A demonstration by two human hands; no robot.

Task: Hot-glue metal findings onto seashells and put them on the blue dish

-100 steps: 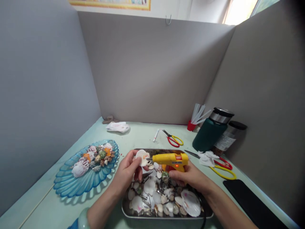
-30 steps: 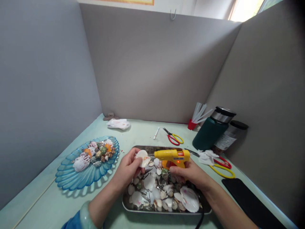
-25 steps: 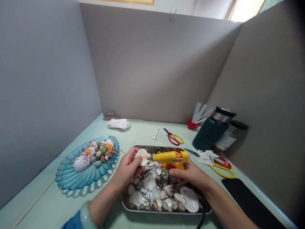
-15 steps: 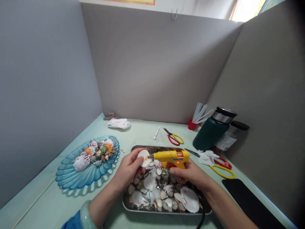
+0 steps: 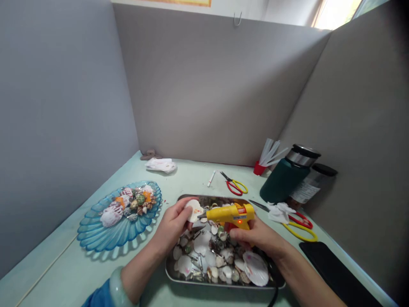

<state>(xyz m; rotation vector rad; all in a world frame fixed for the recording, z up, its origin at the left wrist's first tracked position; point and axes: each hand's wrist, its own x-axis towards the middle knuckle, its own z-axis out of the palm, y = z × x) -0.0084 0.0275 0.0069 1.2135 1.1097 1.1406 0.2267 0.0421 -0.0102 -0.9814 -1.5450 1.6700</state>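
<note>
Between the thumb and fingers of my left hand [image 5: 175, 219] is a flat white seashell [image 5: 194, 210] with small orange-red marks on its face. My right hand [image 5: 258, 233] is wrapped round the handle of a yellow hot glue gun [image 5: 228, 213], whose orange light glows. The gun's metal nozzle points left, at the lower right edge of the shell; whether it touches is too small to tell. Under both hands lies a metal tray [image 5: 220, 285] filled with shells and small metal clips. A large white scallop shell [image 5: 255, 268] rests at the tray's right end.
A blue glass plate [image 5: 105, 243] with shells stands at left. Behind the tray lie small scissors [image 5: 234, 185] and a white stick [image 5: 211, 178]. To the right are larger scissors [image 5: 298, 230] with tissue, a green bottle [image 5: 286, 179], a jar, a red cup of glue sticks [image 5: 259, 167] and a black phone-like slab [image 5: 332, 268].
The whole view has shifted slightly. The glue gun's nozzle has tilted down and moved from the shell's middle towards its lower right edge. Both hands keep their holds.
</note>
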